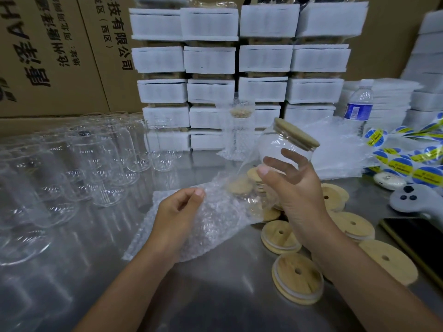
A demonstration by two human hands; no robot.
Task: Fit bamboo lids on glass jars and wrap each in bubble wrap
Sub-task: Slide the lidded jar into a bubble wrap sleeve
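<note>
Head view is showing the right hand (294, 188) curling its fingers round a glass jar (280, 144), already wearing its bamboo lid (296, 134), tilted in the air above the steel table (215, 295). The left hand (177, 212) is pinching the edge of a bubble wrap sheet (215, 226) just beneath. One wrapped jar (237, 130) is standing behind; many bare jars (96, 168) and loose lids (297, 281) are waiting, so most of the work is looking undone.

Room is given by the bare table (215, 295) near centre — it is hemmed by jars (100, 164) left, lids (297, 280) right, packs (211, 61) behind.
</note>
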